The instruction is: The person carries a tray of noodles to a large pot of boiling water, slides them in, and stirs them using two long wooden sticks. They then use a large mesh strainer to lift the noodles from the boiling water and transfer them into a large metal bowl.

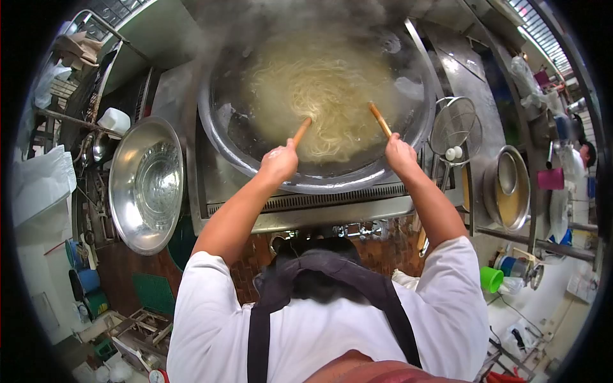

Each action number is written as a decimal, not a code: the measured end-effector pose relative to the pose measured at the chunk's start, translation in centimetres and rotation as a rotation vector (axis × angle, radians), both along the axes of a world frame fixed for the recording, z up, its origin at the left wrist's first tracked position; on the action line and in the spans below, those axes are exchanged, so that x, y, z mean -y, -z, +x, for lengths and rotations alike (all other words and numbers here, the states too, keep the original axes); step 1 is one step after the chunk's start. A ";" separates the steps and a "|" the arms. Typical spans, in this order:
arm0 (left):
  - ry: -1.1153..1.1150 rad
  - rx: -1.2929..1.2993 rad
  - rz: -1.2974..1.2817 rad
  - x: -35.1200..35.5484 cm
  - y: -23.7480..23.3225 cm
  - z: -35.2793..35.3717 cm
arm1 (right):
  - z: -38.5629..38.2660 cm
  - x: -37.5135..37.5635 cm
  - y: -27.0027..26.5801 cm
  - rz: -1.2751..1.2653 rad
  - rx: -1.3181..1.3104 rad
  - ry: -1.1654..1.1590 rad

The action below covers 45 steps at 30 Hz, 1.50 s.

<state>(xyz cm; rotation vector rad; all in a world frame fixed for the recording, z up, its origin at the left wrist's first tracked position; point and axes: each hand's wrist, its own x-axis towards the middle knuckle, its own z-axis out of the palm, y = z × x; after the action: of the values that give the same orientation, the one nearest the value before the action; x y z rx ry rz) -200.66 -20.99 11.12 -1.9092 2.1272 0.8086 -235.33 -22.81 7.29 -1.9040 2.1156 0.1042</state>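
Observation:
A large dark wok holds pale noodles in cloudy, steaming water. My left hand is closed around a wooden stick, whose far end meets the noodles. On the right, my right hand grips a second wooden stick, its tip over the water near the edge of the noodles. Both hands are above the wok's near rim, one stick in each. Whatever part of the sticks lies under the water is hidden.
A big shiny metal basin stands to the left. Right of the wok are a wire strainer and a metal bowl with a smaller sieve. A steel stove edge runs before me. Steam blurs the far side.

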 end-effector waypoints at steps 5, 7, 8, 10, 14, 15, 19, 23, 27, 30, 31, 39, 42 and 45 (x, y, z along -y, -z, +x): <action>-0.032 -0.001 -0.025 4.4 -1.1 -2.3 | 1.4 6.2 1.5 -0.068 -0.021 -0.055; -0.050 0.009 -0.021 5.8 -0.9 -3.0 | 1.8 8.3 1.7 -0.099 -0.028 -0.047; -0.053 0.015 -0.028 6.3 -0.6 -3.3 | 1.7 9.3 1.6 -0.059 -0.038 -0.044; -0.058 0.018 -0.039 6.6 0.4 -3.3 | 1.3 10.4 0.7 -0.033 -0.028 -0.025; -0.016 0.001 0.009 4.7 1.8 -2.4 | -0.5 10.1 -0.7 -0.050 -0.002 0.027; 0.003 -0.007 0.037 3.7 1.9 -2.0 | -0.9 9.0 -1.8 -0.070 -0.053 -0.018; 0.059 -0.063 0.090 0.1 2.4 0.3 | -4.7 3.8 -5.5 -0.021 -0.112 -0.066; 0.072 -0.078 0.189 -4.5 -1.8 1.5 | -9.9 -4.7 -8.8 0.057 -0.021 -0.083; 0.199 -0.116 0.072 -7.9 1.1 5.2 | -10.6 -14.9 -15.6 0.069 0.059 0.036; 0.212 -0.149 0.055 -10.2 2.0 7.4 | -10.7 -21.2 -18.0 0.019 0.019 0.075; 0.173 -0.167 0.132 -11.0 0.7 7.8 | -9.7 -22.7 -19.5 0.027 0.007 0.097; 0.182 -0.395 0.013 -19.1 3.0 20.8 | -5.4 -29.9 -17.1 -0.013 0.088 0.092; 0.005 -0.471 0.211 -22.6 -2.7 28.9 | -1.6 -29.3 -15.0 0.130 0.157 0.187; -0.016 -0.463 0.098 -27.9 -5.2 36.0 | 3.5 -27.2 -9.7 0.131 0.015 -0.050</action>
<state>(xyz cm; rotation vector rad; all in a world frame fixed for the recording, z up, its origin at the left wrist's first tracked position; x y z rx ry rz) -164.63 6.95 16.28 -1.8260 2.2578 1.4482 -231.88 4.35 17.03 -1.8756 1.9999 0.2319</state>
